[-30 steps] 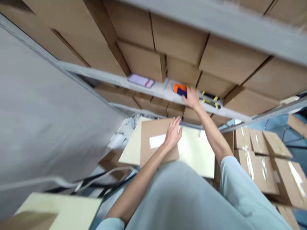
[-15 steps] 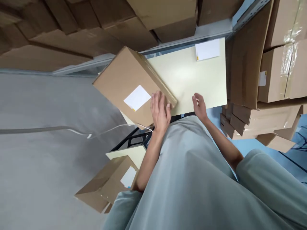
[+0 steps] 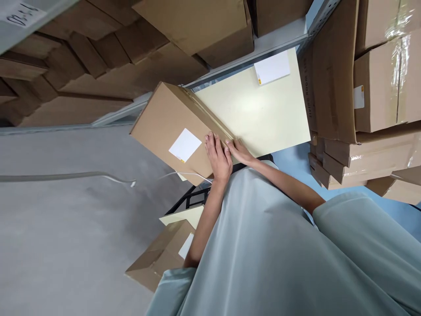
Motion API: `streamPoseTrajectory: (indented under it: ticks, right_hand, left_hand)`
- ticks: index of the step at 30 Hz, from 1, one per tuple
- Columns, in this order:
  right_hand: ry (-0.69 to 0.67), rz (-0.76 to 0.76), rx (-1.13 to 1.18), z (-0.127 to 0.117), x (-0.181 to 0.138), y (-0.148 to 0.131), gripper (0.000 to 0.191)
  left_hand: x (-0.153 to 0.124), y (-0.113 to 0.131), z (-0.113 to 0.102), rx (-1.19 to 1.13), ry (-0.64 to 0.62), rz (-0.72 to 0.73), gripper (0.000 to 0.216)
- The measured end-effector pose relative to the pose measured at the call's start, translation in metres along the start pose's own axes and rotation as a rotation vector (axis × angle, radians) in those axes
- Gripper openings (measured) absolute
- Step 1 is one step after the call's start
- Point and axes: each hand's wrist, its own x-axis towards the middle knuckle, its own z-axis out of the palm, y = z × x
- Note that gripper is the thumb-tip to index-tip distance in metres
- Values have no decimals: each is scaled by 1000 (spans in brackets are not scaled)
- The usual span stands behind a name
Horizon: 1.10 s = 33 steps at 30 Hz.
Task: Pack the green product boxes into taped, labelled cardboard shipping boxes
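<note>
A brown cardboard box [image 3: 158,118] rests on a cream tabletop [image 3: 263,109], turned at an angle, with a white label [image 3: 185,145] on its upper face. My left hand [image 3: 219,156] lies flat on that face beside the label, fingers stretched out. At the box's right edge, my right hand [image 3: 241,151] touches the taped side with its fingers extended, close to the left hand. A stack of white labels [image 3: 272,68] sits at the far right corner of the tabletop.
Shelving with several cardboard boxes [image 3: 98,74] runs along the back. More taped boxes [image 3: 378,87] are stacked at the right. A white cable [image 3: 115,177] crosses at the left. Another labelled box [image 3: 164,254] stands on a lower cream surface [image 3: 184,215] at my left.
My right hand has moved left from above the tabletop to the box's edge. My left hand stays on the box. The view has shifted slightly.
</note>
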Motion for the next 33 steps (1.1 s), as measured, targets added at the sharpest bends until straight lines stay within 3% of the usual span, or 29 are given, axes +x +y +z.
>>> streamPoseTrajectory:
  ticks: [4, 11, 17, 22, 29, 31, 33]
  right_hand:
    - [-14, -12, -110, 4, 19, -10, 100]
    - [-101, -98, -75, 6, 50, -34, 72]
    - [-73, -86, 33, -4, 18, -23, 91]
    - [-120, -160, 37, -7, -1, -7, 102]
    - [-130, -172, -59, -3, 15, -36, 103]
    - [-101, -135, -94, -6, 5, -44, 109]
    - [-77, -121, -149, -9, -10, -46, 116]
  left_hand:
    - [0, -1, 1, 9, 24, 2, 68]
    - [1, -3, 0, -30, -3, 19, 71]
    - [1, 1, -3, -48, 1, 5, 68]
    - [1, 0, -2, -76, 37, 28, 65]
    - [4, 6, -2, -127, 44, 54, 64]
    - [2, 3, -11, -160, 43, 74, 64]
    - [-2, -11, -28, -175, 134, 16, 64]
